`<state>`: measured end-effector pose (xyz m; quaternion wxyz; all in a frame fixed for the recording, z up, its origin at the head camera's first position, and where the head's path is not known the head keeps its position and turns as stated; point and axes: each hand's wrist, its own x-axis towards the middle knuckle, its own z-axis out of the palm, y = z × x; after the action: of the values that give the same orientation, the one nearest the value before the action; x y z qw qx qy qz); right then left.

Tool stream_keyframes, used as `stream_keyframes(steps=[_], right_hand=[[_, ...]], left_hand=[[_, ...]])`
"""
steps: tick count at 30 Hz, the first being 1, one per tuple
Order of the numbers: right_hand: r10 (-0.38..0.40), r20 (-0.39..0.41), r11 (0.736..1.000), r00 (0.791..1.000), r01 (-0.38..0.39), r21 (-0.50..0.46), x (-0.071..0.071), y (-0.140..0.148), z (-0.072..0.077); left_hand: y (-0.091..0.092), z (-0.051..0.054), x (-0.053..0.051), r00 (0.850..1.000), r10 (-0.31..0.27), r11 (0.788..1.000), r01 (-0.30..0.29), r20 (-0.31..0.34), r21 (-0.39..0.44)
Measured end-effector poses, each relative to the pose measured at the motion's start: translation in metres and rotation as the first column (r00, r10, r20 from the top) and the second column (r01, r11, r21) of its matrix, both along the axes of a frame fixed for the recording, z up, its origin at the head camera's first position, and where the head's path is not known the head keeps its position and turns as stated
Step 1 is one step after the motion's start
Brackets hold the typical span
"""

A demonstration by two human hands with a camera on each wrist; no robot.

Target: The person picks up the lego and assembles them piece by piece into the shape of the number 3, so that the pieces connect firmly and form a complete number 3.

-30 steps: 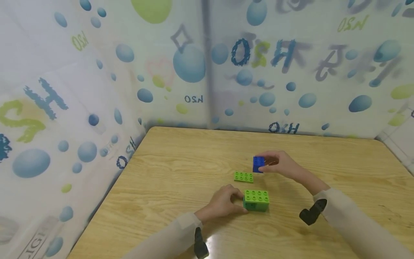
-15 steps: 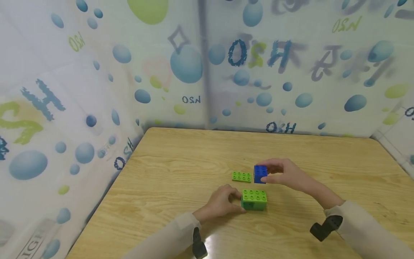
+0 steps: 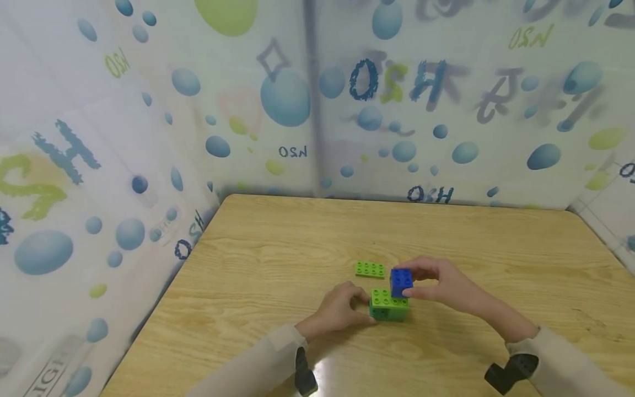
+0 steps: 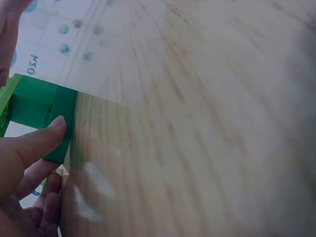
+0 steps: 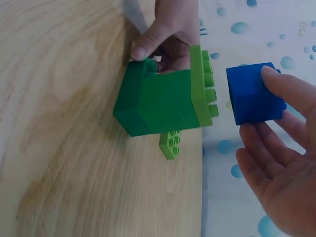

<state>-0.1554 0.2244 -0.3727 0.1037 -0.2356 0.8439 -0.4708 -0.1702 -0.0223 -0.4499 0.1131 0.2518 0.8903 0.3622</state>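
A block stack (image 3: 388, 313), dark green below with a light green studded plate (image 5: 201, 89) on top, stands on the table. My left hand (image 3: 337, 312) grips its left end low down, the thumb on the dark green base (image 4: 64, 111). Between the thumb and fingers of my right hand (image 3: 446, 284) is a blue brick (image 3: 401, 282), studs up. In the right wrist view a gap separates the blue brick (image 5: 254, 94) from the studs of the light green plate; it hangs over the stack's right part.
Behind the stack a loose light green studded plate (image 3: 370, 269) lies flat on the wooden table (image 3: 278, 242). A patterned curtain (image 3: 238, 99) with blue and green spots rises at the table's far and left edges.
My right hand has brought the blue brick nearer to me, from beside the loose plate to above the stack's right part. My left hand keeps its grip on the stack.
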Motion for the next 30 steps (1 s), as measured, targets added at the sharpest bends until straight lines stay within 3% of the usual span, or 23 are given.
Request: stream_keyframes(steps=[11, 21, 30], right_hand=[[-0.033, -0.043, 0.999, 0.999, 0.033, 0.007, 0.014, -0.002, -0.004], [-0.049, -0.029, 0.999, 0.998, 0.049, -0.002, 0.015, -0.004, -0.013], [-0.028, -0.074, 0.999, 0.997, 0.029, 0.013, 0.014, -0.004, -0.012]], left_hand=[[0.001, -0.003, -0.001, 1.0, -0.007, 1.0, 0.007, -0.006, 0.007], [-0.001, -0.003, -0.001, 1.0, -0.009, 1.0, 0.01, -0.017, 0.013], [-0.001, -0.001, 0.0, 1.0, -0.002, 1.0, 0.002, -0.011, 0.005]])
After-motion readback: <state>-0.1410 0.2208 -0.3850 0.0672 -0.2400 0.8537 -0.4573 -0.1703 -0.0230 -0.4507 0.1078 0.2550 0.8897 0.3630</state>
